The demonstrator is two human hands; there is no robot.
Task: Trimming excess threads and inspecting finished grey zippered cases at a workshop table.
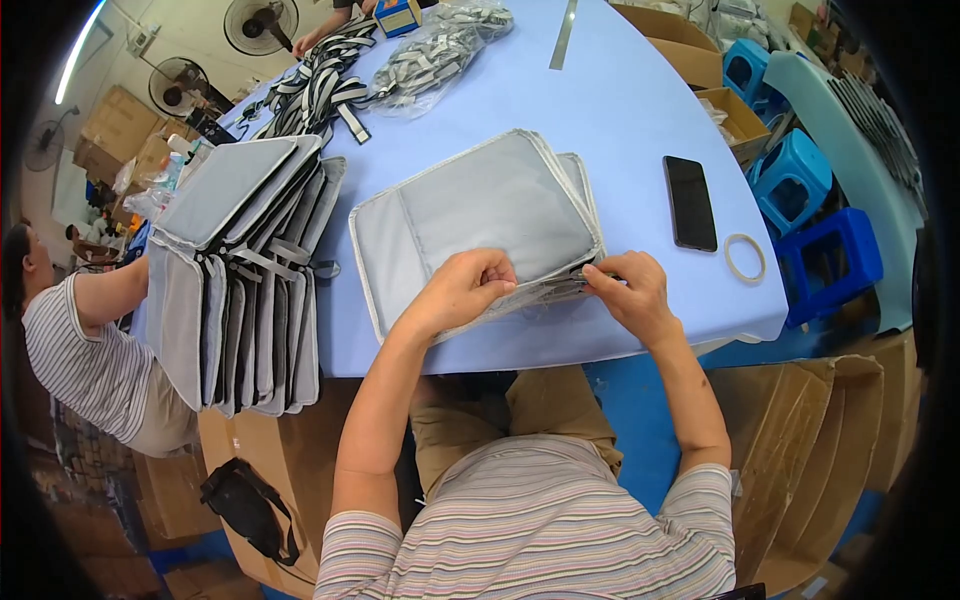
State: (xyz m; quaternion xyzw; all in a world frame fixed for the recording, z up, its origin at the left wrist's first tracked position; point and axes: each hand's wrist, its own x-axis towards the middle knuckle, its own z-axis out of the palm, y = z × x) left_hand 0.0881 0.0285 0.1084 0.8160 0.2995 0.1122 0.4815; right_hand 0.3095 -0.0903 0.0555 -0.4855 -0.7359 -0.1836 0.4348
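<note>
In front of me a small stack of flat grey fabric cases (pixel 480 210) with pale piped edges lies at an angle on the table. My left hand (pixel 462 290) rests on the near edge of the top case, its fingers curled in and closed; whatever they pinch is hidden. At the near right corner of the stack, my right hand (pixel 634 292) is closed, thumb and forefinger pinching a small dark metallic piece too small to name. Left of the stack stands a tall pile of grey cases (pixel 235 290), several hanging over the table edge with straps sticking out.
On the pale blue table (pixel 620 130) lie a black phone (pixel 690 203), a tape ring (pixel 745 258), a metal ruler (pixel 563 35), a bag of straps (pixel 430 65) and loose black-and-white straps (pixel 310 95). A co-worker (pixel 95 345) sits left. Blue stools (pixel 830 265) and cardboard boxes (pixel 800 450) stand right.
</note>
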